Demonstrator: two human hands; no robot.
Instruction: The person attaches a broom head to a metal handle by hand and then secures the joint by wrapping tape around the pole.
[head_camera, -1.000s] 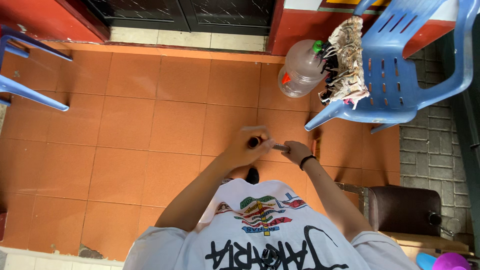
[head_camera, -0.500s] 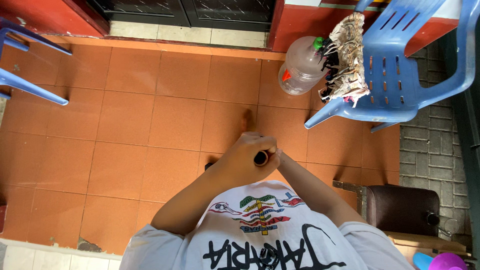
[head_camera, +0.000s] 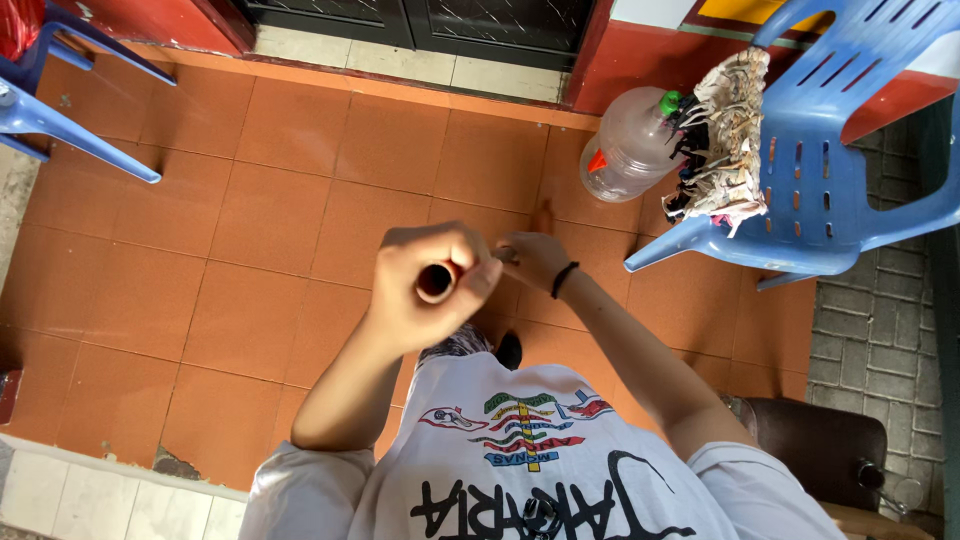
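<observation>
My left hand is raised toward the camera and closed in a fist around a small tube, whose dark round end faces me. My right hand, with a black band on its wrist, sits just to the right of the left hand and touches it. Its fingertips pinch something small near the tube; what it is stays hidden. Both hands hover above the orange tiled floor, in front of my white printed shirt.
A blue plastic chair at right carries a bundle of pale and dark woven strips. A clear plastic jug with a green cap stands beside it. Another blue chair is at upper left, a dark brown seat at lower right.
My left hand has lifted closer to the camera with the tube, so its round end now faces me. The right hand stayed next to it.
</observation>
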